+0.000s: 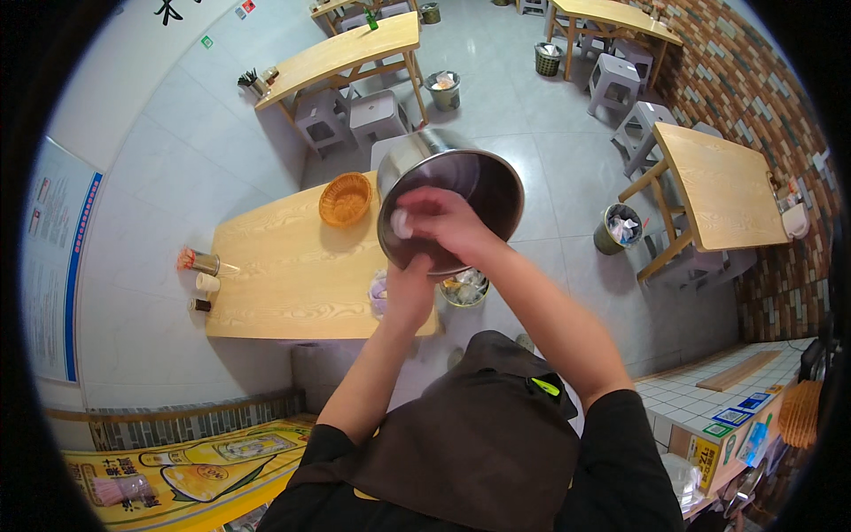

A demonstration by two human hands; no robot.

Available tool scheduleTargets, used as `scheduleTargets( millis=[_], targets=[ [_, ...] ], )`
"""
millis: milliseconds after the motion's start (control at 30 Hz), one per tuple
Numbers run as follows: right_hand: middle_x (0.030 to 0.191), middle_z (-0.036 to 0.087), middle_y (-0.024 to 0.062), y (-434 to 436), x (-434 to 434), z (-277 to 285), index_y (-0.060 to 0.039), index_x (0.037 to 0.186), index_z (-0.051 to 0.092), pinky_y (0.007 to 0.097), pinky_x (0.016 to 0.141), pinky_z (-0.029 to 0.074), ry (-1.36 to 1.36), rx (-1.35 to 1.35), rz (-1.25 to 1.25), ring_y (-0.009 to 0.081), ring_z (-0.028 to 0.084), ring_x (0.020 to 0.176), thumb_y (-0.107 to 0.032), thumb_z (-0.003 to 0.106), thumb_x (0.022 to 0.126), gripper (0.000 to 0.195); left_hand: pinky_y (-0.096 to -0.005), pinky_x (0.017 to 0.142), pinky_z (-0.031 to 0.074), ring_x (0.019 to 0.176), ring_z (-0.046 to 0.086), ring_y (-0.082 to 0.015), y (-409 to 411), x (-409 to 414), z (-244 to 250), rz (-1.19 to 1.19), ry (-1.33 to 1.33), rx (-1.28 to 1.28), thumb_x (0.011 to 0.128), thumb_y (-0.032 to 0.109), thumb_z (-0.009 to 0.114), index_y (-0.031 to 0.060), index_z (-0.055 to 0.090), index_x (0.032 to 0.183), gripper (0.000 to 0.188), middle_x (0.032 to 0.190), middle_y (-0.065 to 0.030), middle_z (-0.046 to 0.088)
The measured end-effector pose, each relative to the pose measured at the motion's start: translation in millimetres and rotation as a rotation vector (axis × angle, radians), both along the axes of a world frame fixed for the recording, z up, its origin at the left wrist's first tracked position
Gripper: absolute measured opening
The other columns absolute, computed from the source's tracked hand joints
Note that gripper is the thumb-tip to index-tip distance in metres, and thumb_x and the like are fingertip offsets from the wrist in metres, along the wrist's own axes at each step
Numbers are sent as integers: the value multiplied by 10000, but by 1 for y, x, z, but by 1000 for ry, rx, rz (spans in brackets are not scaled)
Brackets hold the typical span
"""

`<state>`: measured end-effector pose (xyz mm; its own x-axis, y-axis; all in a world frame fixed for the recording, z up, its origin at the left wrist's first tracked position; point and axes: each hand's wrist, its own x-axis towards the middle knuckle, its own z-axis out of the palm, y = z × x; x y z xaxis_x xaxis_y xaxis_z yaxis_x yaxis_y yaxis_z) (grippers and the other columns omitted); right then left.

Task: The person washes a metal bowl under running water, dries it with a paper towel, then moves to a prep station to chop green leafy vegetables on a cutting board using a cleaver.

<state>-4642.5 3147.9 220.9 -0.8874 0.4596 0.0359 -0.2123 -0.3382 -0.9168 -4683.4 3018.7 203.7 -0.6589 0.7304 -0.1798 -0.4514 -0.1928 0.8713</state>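
Note:
A stainless steel pot (495, 176) is tipped with its mouth towards me, over the near right part of a wooden table (266, 272). My left hand (410, 290) grips its lower rim, thumb on the inner side and the fingers hidden behind. My right hand (442, 219) reaches into the mouth and pinches a small white wad (401, 224) near the left inner wall. The wad is blurred; whether it is cloth or paper I cannot tell. Just left of my left hand, a crumpled pale purple cloth (378, 294) lies on the table.
An orange woven basket (346, 199) rests at the table's far side. A metal holder with red-tipped sticks (198, 261) stands by the wall. Below the pot is a lined waste bin (465, 289); another bin (618, 229) stands beside the right-hand table (721, 189). A tiled counter (691, 392) is at lower right.

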Motion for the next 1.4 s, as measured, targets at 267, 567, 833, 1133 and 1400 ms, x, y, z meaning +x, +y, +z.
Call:
scheduleTargets(
  millis=[267, 567, 833, 1133, 1400],
  targets=[
    [1197, 611, 121, 17, 116, 6, -35, 1240, 559, 387, 961, 482, 419, -389, -526, 248, 593, 1123, -148, 519, 897, 363, -491, 909, 571, 1112, 621, -342, -20, -19, -7, -54, -163, -22, 874, 16, 472, -89, 478, 1237, 377, 1216, -192, 588],
    [1013, 526, 4, -15, 107, -29, -58, 1097, 528, 237, 842, 427, 162, 237, -663, 93, 515, 930, 16, 680, 856, 295, -446, 915, 546, 1071, 628, -293, -22, -13, -24, -104, -156, -47, 883, 24, 525, -68, 543, 1189, 320, 1150, -151, 615],
    [805, 486, -20, -8, 100, 1, -48, 825, 478, 210, 628, 377, -84, 136, -891, 62, 438, 735, 64, 589, 792, 161, -434, 1123, 315, 1276, 502, -281, -16, 0, 0, 160, 1052, -50, 835, 223, 745, -1, 474, 1332, 609, 1314, -129, 553],
    [836, 582, 61, -3, 77, 24, -4, 890, 625, 289, 675, 468, -75, 257, -629, 129, 568, 774, -53, 749, 812, 154, -374, 672, 519, 805, 620, -343, -1, 6, -4, -248, 1458, -172, 812, 95, 709, 80, 653, 1037, 233, 866, -102, 618],
    [1036, 632, 118, -27, 91, 10, -14, 1020, 678, 372, 825, 502, 118, 1399, -609, 289, 624, 974, -39, 709, 794, 229, -265, 715, 467, 763, 573, -104, -1, 14, -7, -199, 471, -1, 1029, 183, 515, 10, 603, 1029, 195, 829, -32, 635]
  ],
)
